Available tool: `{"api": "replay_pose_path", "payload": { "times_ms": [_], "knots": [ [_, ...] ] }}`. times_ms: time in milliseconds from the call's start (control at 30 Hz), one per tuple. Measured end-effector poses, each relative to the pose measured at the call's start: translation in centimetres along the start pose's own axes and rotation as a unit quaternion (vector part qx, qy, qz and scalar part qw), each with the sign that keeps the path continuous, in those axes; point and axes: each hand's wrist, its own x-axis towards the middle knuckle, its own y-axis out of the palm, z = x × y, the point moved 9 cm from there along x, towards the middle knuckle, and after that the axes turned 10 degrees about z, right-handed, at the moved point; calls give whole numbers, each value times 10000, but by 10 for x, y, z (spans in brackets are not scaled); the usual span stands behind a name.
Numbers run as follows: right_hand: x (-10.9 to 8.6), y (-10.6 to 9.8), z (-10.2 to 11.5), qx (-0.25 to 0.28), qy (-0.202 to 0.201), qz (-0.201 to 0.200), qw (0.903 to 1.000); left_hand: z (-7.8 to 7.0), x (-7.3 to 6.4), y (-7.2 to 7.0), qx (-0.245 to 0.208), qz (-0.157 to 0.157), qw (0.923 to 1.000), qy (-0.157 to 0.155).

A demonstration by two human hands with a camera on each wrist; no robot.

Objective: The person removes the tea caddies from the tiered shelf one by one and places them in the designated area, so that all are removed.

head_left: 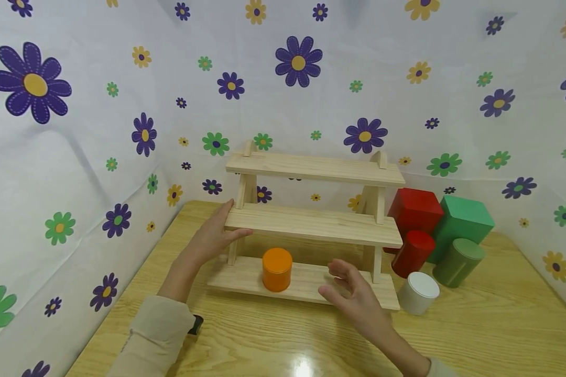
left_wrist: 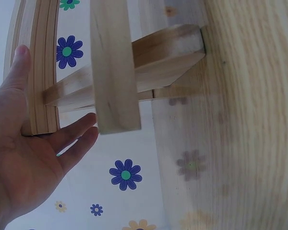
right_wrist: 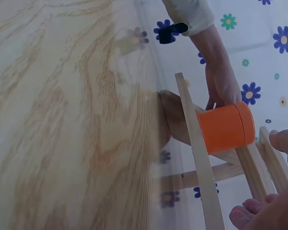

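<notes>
A three-tier wooden shelf (head_left: 311,222) stands on the table. My left hand (head_left: 215,233) holds the left end of its middle board, the thumb on one side and the fingers on the other; the left wrist view shows this hand (left_wrist: 33,153) against the board's end. An orange cylindrical canister (head_left: 276,270) stands upright on the bottom board, left of the middle. My right hand (head_left: 358,301) hovers in front of the bottom board, right of the canister, fingers loosely bent and holding nothing. In the right wrist view the orange canister (right_wrist: 226,128) is apart from that hand (right_wrist: 273,211).
Right of the shelf are a white canister (head_left: 420,293), a dark red canister (head_left: 413,254) and a green canister (head_left: 459,263). Behind them stand a red box (head_left: 415,209) and a green box (head_left: 464,222). A flower-patterned sheet (head_left: 283,115) hangs behind the wood-grain table (head_left: 245,335).
</notes>
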Motion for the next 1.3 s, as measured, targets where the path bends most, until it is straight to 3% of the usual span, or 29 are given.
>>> {"api": "replay_pose_path", "payload": {
  "times_ms": [433,733,1300],
  "knots": [
    [17,27,9,253,-274,158,9992,1,1,0,13,-38,10000,43],
    [27,43,10,405,-159,258,9987,1,1,0,76,-43,10000,24],
    [44,68,11,438,-317,327,9980,1,0,1,-14,-66,10000,28]
  ]
}}
